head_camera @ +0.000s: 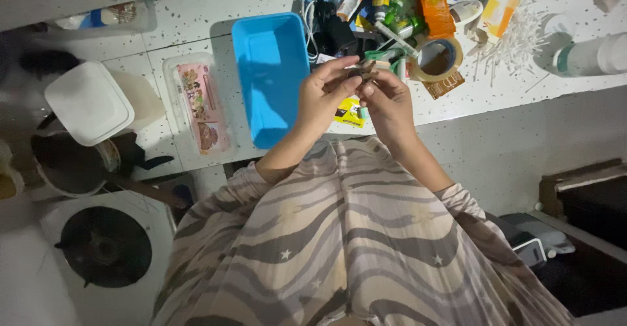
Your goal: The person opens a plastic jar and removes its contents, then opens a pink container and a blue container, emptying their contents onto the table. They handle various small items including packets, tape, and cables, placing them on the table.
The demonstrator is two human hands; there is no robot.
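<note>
Our left hand (321,97) and right hand (386,101) meet above the counter's edge, fingertips pressed together on a small dark piece (364,71) pinched between them. The left thumb and forefinger close on it from one side, and the right fingers curl around it from the other. It is too small and too shadowed for us to tell what it is; it looks brownish and slim. We judge it light, since fingertips alone carry it, and probably easy to drop or crush, so a pinch at its two ends seems the sensible hold.

Just below our hands a small yellow packet (349,112) lies flat on the speckled white counter (196,19). To the left stands a blue plastic tray (271,78), rectangular, smooth-walled and empty. Beside that lies a clear lidded box (196,104) with a pink picture card inside. To the right is a roll of brown packing tape (439,58), glossy and ring-shaped. Beyond it a heap of thin white sticks (519,39) fans out, looking brittle. Tubes, bottles and an orange pouch (432,3) crowd the back. Far left sit a square white lid (88,103) and a dark pan (72,166), near a gas burner (104,244).
</note>
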